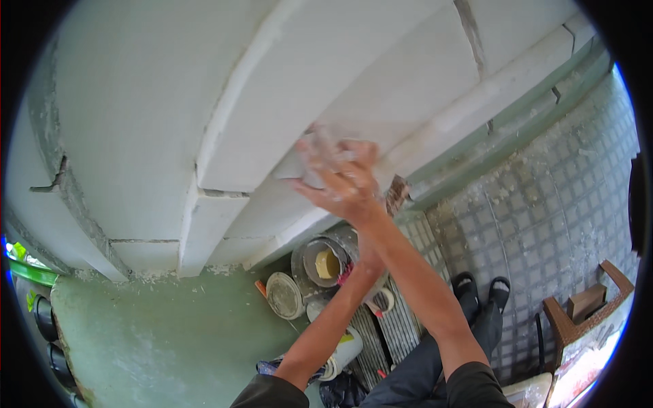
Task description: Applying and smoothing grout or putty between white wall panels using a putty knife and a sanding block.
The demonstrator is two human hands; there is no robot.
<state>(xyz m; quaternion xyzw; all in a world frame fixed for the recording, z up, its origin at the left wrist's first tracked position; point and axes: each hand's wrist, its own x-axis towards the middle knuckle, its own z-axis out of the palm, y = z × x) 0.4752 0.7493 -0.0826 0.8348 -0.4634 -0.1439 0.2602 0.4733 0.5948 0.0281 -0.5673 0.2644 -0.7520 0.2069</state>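
Both my hands are pressed together at the white wall panel (401,88), in the recess beside a raised white strip (272,102). My right hand (338,189) lies on the near side, its fingers bent and smeared by motion. Under its fingers shows the edge of a pale flat piece (292,168) lying along the wall; its kind cannot be made out. My left forearm (333,316) passes behind the right wrist, so my left hand (362,152) is partly covered and blurred. White dust coats the fingers of both hands.
Below my arms, a grey bucket (310,249) holds a yellow sponge (328,264). Nearby are a round dusty lid (284,295), a tape roll (388,299), a white container (348,348) and a slatted bench (403,328). At right are tiled floor (503,204) and a woven chair (568,326).
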